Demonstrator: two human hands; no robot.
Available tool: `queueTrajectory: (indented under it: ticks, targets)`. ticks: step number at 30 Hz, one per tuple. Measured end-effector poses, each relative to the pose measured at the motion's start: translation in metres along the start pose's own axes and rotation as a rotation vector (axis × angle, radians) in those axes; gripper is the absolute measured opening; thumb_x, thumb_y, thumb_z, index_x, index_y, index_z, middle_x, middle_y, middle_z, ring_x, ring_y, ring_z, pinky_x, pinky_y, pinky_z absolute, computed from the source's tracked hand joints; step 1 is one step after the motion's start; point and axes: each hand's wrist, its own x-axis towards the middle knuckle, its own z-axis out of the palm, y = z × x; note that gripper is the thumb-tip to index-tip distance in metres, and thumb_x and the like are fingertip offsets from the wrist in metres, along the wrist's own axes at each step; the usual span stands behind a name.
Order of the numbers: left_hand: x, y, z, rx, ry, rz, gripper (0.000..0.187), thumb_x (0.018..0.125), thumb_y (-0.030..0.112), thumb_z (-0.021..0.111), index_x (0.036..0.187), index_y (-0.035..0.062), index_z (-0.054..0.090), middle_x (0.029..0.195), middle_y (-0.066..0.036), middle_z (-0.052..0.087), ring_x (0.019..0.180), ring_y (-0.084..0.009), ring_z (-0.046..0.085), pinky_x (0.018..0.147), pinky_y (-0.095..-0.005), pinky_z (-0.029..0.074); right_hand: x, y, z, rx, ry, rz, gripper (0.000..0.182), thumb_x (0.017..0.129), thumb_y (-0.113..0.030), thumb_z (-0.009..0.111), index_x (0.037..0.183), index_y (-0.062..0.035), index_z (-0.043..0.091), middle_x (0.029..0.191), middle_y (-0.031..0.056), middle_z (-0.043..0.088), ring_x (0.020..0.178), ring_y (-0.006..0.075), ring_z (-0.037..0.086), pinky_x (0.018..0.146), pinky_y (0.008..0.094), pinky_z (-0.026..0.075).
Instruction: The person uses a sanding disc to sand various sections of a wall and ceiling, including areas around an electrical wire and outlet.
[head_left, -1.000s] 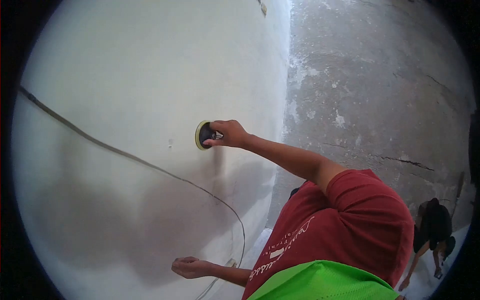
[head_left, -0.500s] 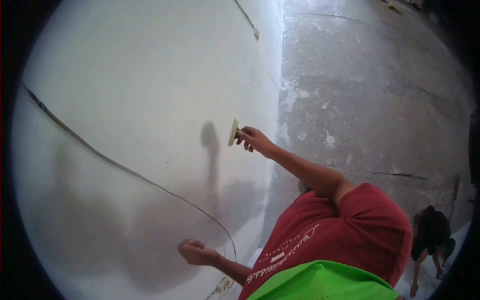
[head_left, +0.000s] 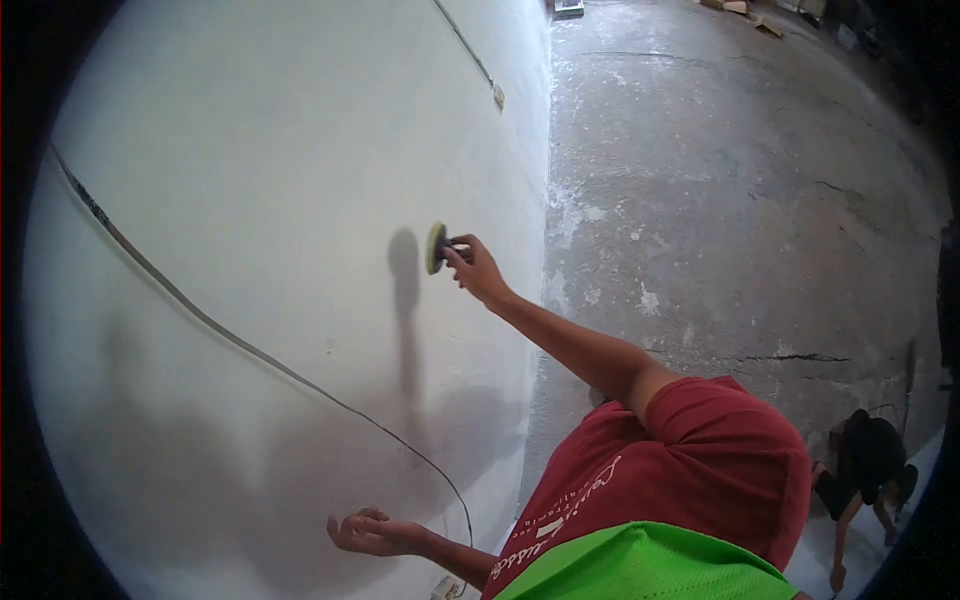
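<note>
My right hand [head_left: 475, 268] grips the dark back of a round pad with a yellowish face [head_left: 435, 248]. That face is turned to the white wall [head_left: 250, 200], and its shadow falls on the wall a little to the left, so the pad seems to be off the surface. Lower down, my left hand [head_left: 372, 532] is held before the wall with its fingers loosely bent and apart, and nothing shows in it. Near its wrist, a thin cable [head_left: 425, 458] runs down the wall.
An outlet box [head_left: 498, 97] hangs from a conduit higher on the wall. Another box [head_left: 446, 588] sits by the cable's lower end. The cracked concrete floor [head_left: 720, 200] stretches to the right. Another person in dark clothing [head_left: 872, 450] bends low at the lower right.
My right hand has moved left and slightly up with the pad, which has turned to show more of its round shape. My left hand has shifted left and down, its fingers spreading.
</note>
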Motion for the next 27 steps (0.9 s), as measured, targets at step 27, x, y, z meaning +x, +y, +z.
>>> queueTrajectory:
  ticks: [27]
  targets:
    - [0.012,-0.074,-0.111,0.543,-0.125,-0.408,0.061,0.098,0.052,0.050,0.133,0.0039,0.039,0.152,-0.022,0.032,0.128,-0.0345,0.050,0.086,-0.0374,0.058,0.017,-0.028,0.088,-0.272,0.044,-0.547,0.037,0.096,-0.030,0.063,0.114,-0.0020,0.047,0.080,0.0190,0.067,0.070,0.0319,0.068,0.063,0.0404,0.052]
